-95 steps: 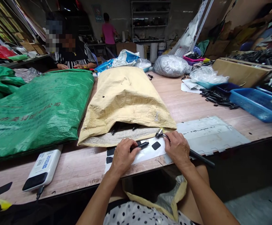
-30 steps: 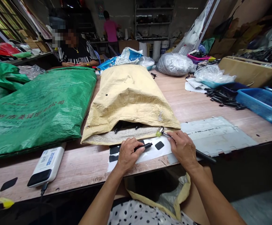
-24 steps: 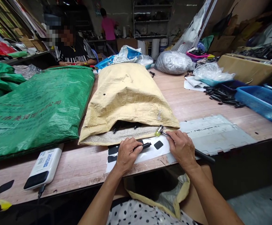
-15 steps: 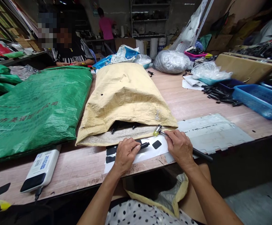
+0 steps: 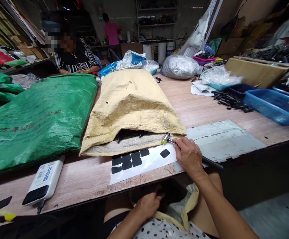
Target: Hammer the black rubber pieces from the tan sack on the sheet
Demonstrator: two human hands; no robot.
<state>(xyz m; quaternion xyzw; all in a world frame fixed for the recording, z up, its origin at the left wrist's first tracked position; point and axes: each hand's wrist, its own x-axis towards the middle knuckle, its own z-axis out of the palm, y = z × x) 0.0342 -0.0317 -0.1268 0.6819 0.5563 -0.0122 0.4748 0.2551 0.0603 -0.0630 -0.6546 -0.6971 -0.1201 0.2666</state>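
Observation:
My right hand [image 5: 189, 156] is closed round a small hammer [image 5: 165, 138] with a silver and yellow head and a black handle, just above the table. Below the table's edge, over the lap, is my left hand [image 5: 148, 203], its fingertips dim and partly hidden beside an open yellow sack [image 5: 190, 205]. Between the hammer and the table's edge lies a white sheet [image 5: 151, 162] with several black rounded pieces; one black piece [image 5: 164, 153] sits apart. Behind it lies a large yellow sack [image 5: 134, 106], black parts showing in its mouth.
A green sack [image 5: 39, 113] and a white power bank [image 5: 44, 181] are on the left. Grey sheeting [image 5: 221, 137], black parts [image 5: 230, 101] and a blue tray [image 5: 271, 106] lie on the right. A person in striped sleeves [image 5: 76, 59] sits across; another stands behind.
My left hand has moved from the white sheet down below the table's edge, and the black part it held no longer shows. My right hand still holds the hammer. The view has shifted slightly.

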